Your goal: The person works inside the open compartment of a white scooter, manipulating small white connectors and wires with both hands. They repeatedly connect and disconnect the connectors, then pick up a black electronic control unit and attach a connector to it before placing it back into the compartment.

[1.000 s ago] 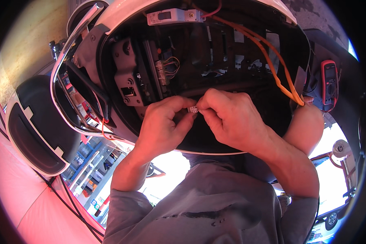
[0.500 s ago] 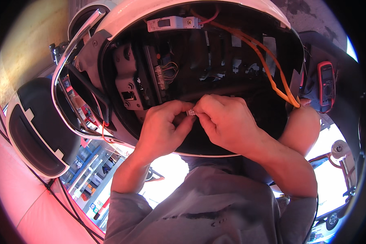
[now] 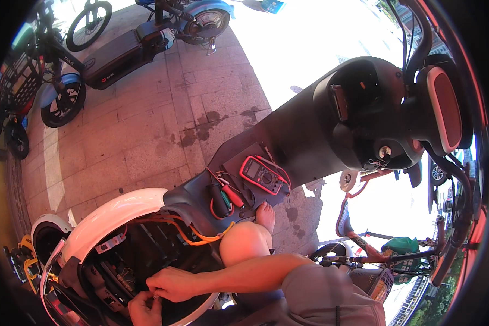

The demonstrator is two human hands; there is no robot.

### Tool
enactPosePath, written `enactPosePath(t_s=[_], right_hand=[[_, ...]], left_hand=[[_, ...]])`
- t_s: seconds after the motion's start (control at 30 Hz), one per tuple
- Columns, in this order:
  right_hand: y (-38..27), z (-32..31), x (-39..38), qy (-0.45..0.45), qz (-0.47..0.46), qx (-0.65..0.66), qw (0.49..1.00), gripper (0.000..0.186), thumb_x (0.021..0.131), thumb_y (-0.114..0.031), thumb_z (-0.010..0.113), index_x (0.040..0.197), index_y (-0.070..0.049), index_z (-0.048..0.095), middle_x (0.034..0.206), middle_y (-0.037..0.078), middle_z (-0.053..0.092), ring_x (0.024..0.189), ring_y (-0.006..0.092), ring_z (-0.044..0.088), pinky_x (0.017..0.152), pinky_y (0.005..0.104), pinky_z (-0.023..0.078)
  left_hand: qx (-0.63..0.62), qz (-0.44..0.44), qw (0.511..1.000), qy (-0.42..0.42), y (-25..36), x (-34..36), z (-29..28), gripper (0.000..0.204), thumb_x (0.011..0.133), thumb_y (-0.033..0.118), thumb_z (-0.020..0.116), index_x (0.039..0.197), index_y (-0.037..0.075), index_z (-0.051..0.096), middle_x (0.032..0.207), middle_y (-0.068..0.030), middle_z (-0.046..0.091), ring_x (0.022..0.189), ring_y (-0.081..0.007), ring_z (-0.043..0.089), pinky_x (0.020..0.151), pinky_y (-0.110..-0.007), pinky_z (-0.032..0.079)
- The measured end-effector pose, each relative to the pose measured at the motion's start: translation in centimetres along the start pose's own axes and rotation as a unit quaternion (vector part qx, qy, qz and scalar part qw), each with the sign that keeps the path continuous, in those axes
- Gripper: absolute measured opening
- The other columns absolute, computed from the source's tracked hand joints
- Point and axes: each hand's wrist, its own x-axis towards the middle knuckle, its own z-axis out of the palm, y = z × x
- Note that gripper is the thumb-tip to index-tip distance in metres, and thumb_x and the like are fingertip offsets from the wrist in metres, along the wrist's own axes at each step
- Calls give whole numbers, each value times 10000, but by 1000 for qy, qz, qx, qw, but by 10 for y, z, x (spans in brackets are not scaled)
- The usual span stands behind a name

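1. Connector (image 3: 156, 297), small and pale, sits between the two hands, over the near left part of the scooter's open storage compartment (image 3: 119, 212); its details are too small to make out.
2. Left hand (image 3: 142, 311) has thumb and forefinger drawn together on the connector from below; its lower part nears the picture's bottom edge.
3. Right hand (image 3: 173, 284) pinches the connector's other side, fingertips closed together and the other fingers curled; the two hands meet at this piece, with almost no gap between them.
4. Thin wires (image 3: 127, 273) show inside the compartment, just beyond the hands and toward its left edge.
5. White circuit breaker (image 3: 111, 243) lies near the compartment's far left edge.
6. Orange cables (image 3: 201, 239) run along the far edge and reach the right end, beside the person's bent knee (image 3: 244, 244).
7. Red-rimmed multimeter (image 3: 262, 175) rests on the scooter's footboard (image 3: 231, 158), near its front end; a red-handled tool (image 3: 232, 196) lies closer to the compartment.
8. Bare foot (image 3: 265, 216) stands at the footboard's near edge.
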Motion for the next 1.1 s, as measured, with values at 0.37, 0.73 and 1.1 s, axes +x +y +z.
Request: enactPosePath(t_s=[0.37,0.73,1.1], right_hand=[[-1,4,8,-10,-24,3,1000,74,883,-78,657,927,-21,641,812,187,701,788,410,682,671,458,516],[4,2,6,-42,24,-6,999,78,909,-77,686,975,-41,664,845,132,726,737,300,693,660,383,527],[2,-5,4,-41,10,12,999,101,894,-80,690,968,-22,653,836,171,710,759,330,703,655,393,526]], left_hand=[[-42,5,999,-6,-7,2,-9,151,863,93,753,935,-38,729,738,-139,733,646,-133,678,610,-292,514],[-37,7,999,-3,8,-1,-13,163,850,94,754,946,-35,729,728,-157,714,614,-167,663,580,-309,496],[-48,7,999,-23,8,1,-13,183,821,104,746,957,-18,729,826,-180,715,688,-327,701,626,-387,534]])
